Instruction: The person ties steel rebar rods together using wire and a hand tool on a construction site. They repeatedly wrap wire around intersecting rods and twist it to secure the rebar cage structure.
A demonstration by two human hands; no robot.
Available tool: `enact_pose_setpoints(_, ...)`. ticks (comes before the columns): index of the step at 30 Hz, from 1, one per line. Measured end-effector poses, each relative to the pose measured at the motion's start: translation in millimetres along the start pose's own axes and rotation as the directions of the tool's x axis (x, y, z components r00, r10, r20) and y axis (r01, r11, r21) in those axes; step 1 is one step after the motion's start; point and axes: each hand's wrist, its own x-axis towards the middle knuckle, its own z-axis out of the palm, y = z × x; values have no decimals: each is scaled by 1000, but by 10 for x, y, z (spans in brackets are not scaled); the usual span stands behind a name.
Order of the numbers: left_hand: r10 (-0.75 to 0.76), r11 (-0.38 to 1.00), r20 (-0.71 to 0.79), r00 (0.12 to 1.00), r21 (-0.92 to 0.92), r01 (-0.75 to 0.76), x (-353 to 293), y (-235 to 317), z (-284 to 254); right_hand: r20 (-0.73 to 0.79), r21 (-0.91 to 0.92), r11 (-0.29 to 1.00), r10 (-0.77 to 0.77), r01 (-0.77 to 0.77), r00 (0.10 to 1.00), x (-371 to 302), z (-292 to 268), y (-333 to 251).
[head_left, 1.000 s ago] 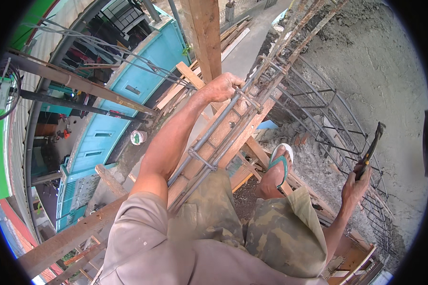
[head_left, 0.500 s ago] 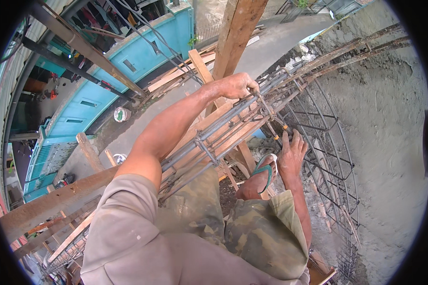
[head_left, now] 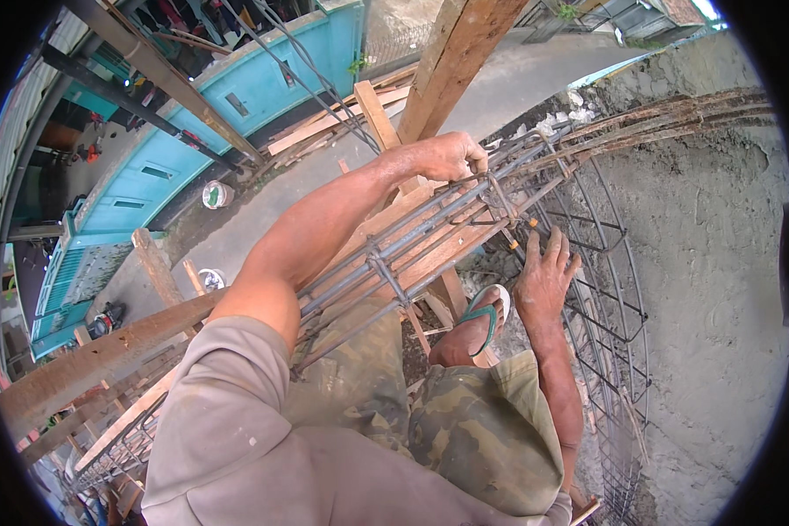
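A cage of steel reinforcing bars (head_left: 430,230) runs diagonally in front of me, from beside my left upper arm toward the upper right. My left hand (head_left: 454,159) is closed at its far edge, fingers curled at the corner of a bent steel stirrup (head_left: 502,200). The left fingertips are partly hidden. My right hand (head_left: 545,276) is open, fingers spread, beside a slim tool with orange-tipped handles (head_left: 533,224). The tool's head is lost among the bars, so its kind is unclear. Whether the right fingertips touch it I cannot tell.
A second, curved bar cage (head_left: 618,307) descends along the rough grey plastered wall (head_left: 701,263). A thick timber post (head_left: 451,66) rises beyond my left hand. A long wooden beam (head_left: 105,359) lies at left. My sandaled foot (head_left: 478,329) stands below, high above the street.
My view has shifted slightly. The right hand's fingers have spread wider and moved up a little beside the orange-tipped tool. The left hand stays at the stirrup.
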Motion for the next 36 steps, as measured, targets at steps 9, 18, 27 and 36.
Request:
enact_pose_setpoints(9,28,999,-26,999,41,-27,35,-77,23,72,116,993,-13,4,997,26,-60,34)
enact_pose_setpoints(18,-238,966,58,970,-91,243,-159,110,-156,593,669,640,-152,-378,791,279,-125,320)
enact_pose_setpoints(27,-57,979,-985,163,-23,205,-532,1420,-353,810,555,213,-357,-804,465,417,-267,439)
enact_pose_setpoints(36,-486,792,-758,435,-593,-148,-593,1176,2525,798,546,200,-419,-814,433,508,-295,599)
